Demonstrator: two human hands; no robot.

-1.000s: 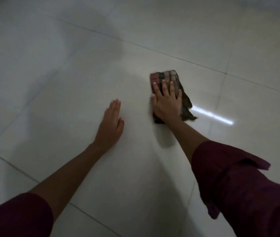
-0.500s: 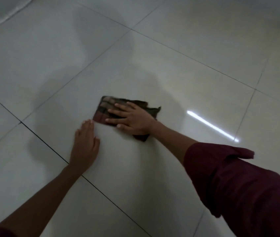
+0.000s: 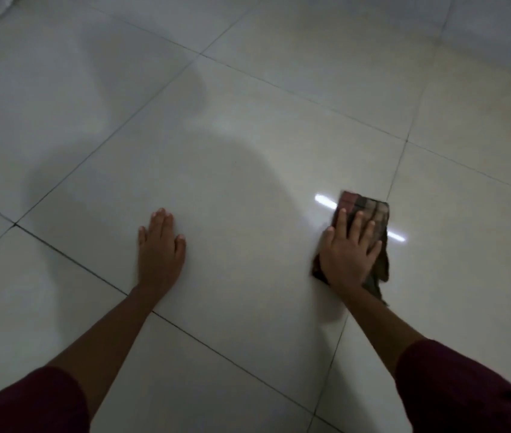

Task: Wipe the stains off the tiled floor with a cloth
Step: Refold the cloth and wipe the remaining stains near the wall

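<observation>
Cloth: the folded checked cloth [image 3: 369,214] is pressed flat on the tiled floor [image 3: 248,170], beside the grout line at the right edge of the middle tile.
Right hand: the right hand [image 3: 346,256] is laid on the cloth, fingers [image 3: 357,223] straight and spread.
Left hand: the left hand [image 3: 158,245] is rested on the tile, fingers extended, nothing held.
Risk: stains cannot be made out in the dim light, so patches may be missed; the loose trailing corner may bunch.
Surroundings: a bright light reflection [image 3: 396,235] is partly covered by the cloth; nothing is seen blocking the way.
</observation>
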